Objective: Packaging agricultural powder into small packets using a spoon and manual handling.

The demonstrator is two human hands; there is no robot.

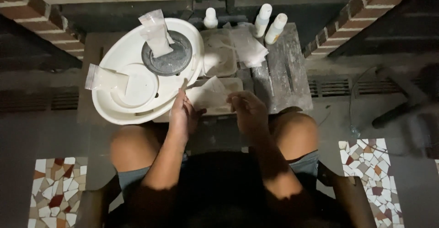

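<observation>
The left hand (183, 116) pinches the lower left corner of a clear plastic bag (208, 93); the right hand (247, 111) hovers just right of that bag, fingers curled together, whether it grips anything I cannot tell. Left of the bag sits a white oval basin (119, 107); beyond the bag stand three white bottles (263, 20).

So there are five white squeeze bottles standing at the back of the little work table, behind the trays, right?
Not quite: the head view shows three white squeeze bottles, not five. They do stand at the back of the work table, behind the trays. The person's left hand and right hand are at the near edge, by a clear plastic bag.
</observation>
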